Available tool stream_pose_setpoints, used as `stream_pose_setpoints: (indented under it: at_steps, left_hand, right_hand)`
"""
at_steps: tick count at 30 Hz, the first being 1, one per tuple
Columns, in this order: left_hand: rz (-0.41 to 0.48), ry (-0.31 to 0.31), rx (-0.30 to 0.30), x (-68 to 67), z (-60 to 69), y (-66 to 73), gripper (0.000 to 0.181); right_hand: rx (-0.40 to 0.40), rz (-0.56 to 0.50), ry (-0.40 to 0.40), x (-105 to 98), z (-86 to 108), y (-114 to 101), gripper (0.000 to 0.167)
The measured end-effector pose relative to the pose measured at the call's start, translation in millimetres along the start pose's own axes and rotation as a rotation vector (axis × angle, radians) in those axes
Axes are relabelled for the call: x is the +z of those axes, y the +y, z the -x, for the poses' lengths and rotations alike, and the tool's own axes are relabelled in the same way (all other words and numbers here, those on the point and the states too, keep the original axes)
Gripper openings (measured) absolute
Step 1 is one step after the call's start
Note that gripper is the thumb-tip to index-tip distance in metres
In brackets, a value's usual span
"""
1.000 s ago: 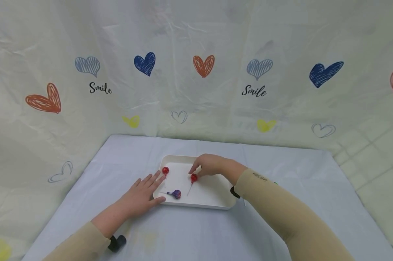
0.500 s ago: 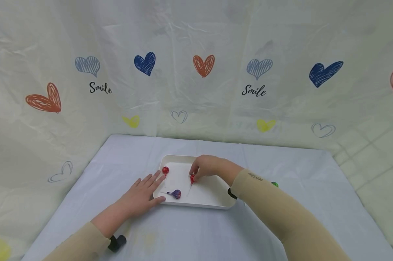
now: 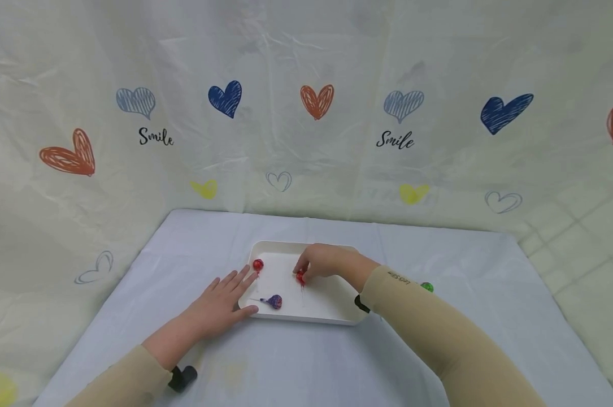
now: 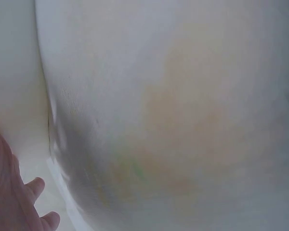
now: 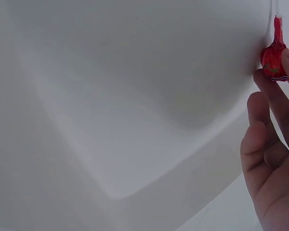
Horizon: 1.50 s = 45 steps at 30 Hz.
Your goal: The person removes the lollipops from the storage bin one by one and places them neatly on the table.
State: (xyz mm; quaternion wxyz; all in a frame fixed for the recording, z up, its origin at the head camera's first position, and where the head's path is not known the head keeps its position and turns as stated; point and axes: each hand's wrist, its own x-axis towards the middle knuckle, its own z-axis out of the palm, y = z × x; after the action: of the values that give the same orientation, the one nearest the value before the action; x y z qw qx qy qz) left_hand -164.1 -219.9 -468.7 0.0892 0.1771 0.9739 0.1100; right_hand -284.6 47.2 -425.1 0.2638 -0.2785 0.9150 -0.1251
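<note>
A red-wrapped lollipop in the white tray is pinched by its head between the thumb and fingers of my right hand. In the right wrist view the same lollipop has its stick pointing up and away from the palm. My left hand lies with spread, straight fingers over the tray's left edge. Close to its fingertips is another red lollipop, its stick partly hard to see. Near the tray's front edge a purple lollipop lies with its stick to the left.
Right of the tray, a green-wrapped thing shows partly behind my right sleeve. A white cloth covers the table, with a heart-printed curtain behind it. The tray has a low raised wall.
My right fingers have come together on the red lollipop's head. Its stick has swung rightward, from slanting left to pointing nearly straight toward me. My left hand has not moved.
</note>
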Motion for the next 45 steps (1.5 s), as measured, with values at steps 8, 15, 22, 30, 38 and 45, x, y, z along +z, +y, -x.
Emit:
stream_pose_setpoints:
  at_steps: [8,15,22,30,38,45]
  left_hand:
    - [-0.004,0.012,0.014,2.2,-1.6,-2.1,0.087]
    - [0.008,0.03,0.035,1.6,-0.6,-1.4,0.086]
    - [0.003,0.029,0.03,0.6,0.3,-1.4,0.087]
    - [-0.01,0.02,0.024,0.2,0.0,-1.3,0.086]
    - [-0.012,0.006,0.007,-1.2,0.8,0.6,0.085]
    - [-0.001,0.003,0.014,-3.1,1.0,0.9,0.086]
  right_hand:
    - [-0.052,0.014,0.058,-9,9.2,6,0.028]
    - [-0.063,0.038,0.101,-19,18.6,14,0.028]
    - [-0.05,0.019,0.125,-30,32.4,20,0.03]
    - [-0.044,0.011,0.172,-44,56.9,39,0.032]
    - [0.002,-0.022,0.221,-50,88.3,69,0.031]
    - [0.032,-0.026,0.253,-48,121.5,101,0.034]
